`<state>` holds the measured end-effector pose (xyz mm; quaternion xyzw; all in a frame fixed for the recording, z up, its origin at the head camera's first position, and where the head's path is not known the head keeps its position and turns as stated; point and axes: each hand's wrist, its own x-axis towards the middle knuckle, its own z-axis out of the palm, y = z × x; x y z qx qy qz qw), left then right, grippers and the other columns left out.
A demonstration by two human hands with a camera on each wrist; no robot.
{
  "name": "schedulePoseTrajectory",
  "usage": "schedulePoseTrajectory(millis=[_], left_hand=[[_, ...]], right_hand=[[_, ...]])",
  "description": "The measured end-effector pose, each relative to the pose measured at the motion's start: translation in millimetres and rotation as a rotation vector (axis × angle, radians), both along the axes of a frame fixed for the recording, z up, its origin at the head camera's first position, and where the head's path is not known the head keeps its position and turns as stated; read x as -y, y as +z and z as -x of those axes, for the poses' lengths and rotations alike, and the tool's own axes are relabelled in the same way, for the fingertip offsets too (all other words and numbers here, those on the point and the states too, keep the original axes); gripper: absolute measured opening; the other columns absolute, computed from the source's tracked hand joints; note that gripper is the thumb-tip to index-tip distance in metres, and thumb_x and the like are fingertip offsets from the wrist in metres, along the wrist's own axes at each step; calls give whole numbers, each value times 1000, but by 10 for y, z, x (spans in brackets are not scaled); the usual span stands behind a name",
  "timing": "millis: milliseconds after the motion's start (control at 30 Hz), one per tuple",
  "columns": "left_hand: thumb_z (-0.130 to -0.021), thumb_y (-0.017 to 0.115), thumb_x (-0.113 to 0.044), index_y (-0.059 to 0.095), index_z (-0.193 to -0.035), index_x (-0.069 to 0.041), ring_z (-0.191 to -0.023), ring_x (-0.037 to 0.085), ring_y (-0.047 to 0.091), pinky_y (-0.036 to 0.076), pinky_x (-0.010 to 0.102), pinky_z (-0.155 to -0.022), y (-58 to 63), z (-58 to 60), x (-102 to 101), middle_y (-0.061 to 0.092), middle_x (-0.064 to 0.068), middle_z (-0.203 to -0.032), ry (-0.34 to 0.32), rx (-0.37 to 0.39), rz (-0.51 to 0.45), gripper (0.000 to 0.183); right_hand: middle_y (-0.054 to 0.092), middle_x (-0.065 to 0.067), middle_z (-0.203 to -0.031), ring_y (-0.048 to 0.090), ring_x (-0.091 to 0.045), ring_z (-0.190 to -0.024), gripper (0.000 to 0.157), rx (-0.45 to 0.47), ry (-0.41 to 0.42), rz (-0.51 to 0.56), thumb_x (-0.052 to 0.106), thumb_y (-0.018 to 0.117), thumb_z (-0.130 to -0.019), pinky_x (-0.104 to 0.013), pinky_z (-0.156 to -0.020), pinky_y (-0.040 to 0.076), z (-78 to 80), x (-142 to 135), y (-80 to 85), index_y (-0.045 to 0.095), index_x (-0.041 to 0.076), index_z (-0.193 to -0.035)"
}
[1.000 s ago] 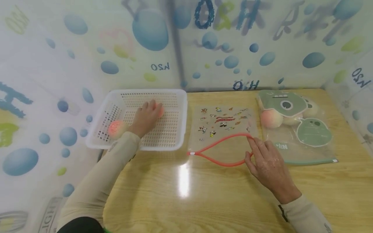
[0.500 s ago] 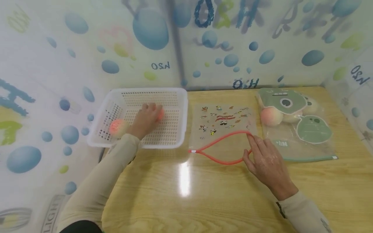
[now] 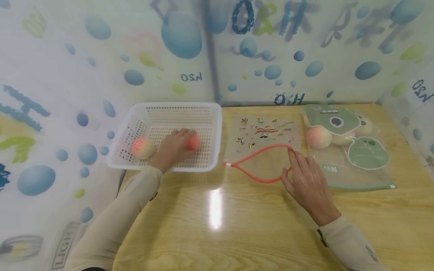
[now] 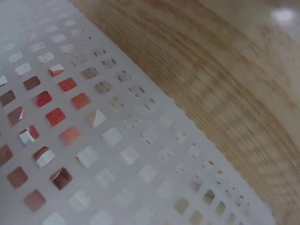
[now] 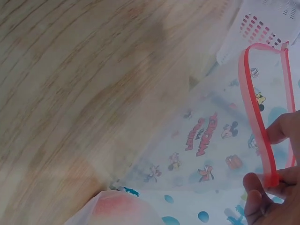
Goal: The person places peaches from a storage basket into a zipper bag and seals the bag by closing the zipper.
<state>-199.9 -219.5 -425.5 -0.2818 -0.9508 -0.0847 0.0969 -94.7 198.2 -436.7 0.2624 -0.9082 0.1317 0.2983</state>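
My left hand [image 3: 170, 149] reaches into a white plastic basket [image 3: 219, 146] and grips a pink peach [image 3: 194, 142]. A second pink and cream peach [image 3: 143, 148] lies at the basket's left end. Through the basket holes, the left wrist view shows red patches of a peach [image 4: 56, 116]. To the right, my right hand [image 3: 309, 183] pinches the red rim of a clear cartoon-print zip bag [image 3: 262, 131], fingers and thumb spreading its mouth. In the right wrist view, my right-hand fingers [image 5: 276, 136] sit at the rim, and the bag [image 5: 206, 140] hangs flat with nothing inside.
A clear zip bag with green monster print [image 3: 367, 154] lies at the right, holding several peaches [image 3: 318, 137]. The wooden table [image 3: 257, 229] ends at a bubble-patterned wall [image 3: 244, 82] behind and on both sides.
My left hand has shifted slightly right in the basket with the peach. My right hand has raised the red bag rim a little away from me.
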Motion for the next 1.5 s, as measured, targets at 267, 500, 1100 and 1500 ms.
schedulePoseTrajectory(millis=[267, 500, 1100, 1500], left_hand=[[-89, 79, -36, 58, -129, -5, -99, 39, 63, 54, 54, -77, 38, -31, -42, 64, 17, -121, 24, 34, 3, 55], [-88, 80, -36, 59, -131, -6, -98, 35, 63, 54, 51, -81, 113, -102, -76, 64, 15, -122, 28, 56, -55, 56], [-82, 79, -43, 64, -124, -5, -92, 28, 67, 57, 42, -74, 194, -331, -245, 68, 12, -119, -81, -130, -203, 58], [-77, 82, -40, 65, -120, -3, -87, 26, 67, 56, 41, -71, 226, -381, -239, 69, 12, -113, -115, -203, -288, 59]], right_hand=[[60, -31, -113, 49, -40, -68, 57, -3, -1, 18, 16, 47, -89, -45, -54, 42, 64, -20, -80, 51, -18, -136], [61, -30, -111, 51, -42, -68, 55, -22, -20, 2, 15, 46, -89, -47, -50, 43, 90, -41, -144, 53, -17, -134], [62, -28, -112, 55, -43, -75, 56, -3, -92, -58, 23, 37, -95, -47, -47, 44, 71, -71, -197, 54, -13, -134], [62, -28, -113, 56, -45, -80, 55, -4, -87, -55, 23, 36, -97, -49, -49, 46, 69, -64, -202, 55, -14, -133]])
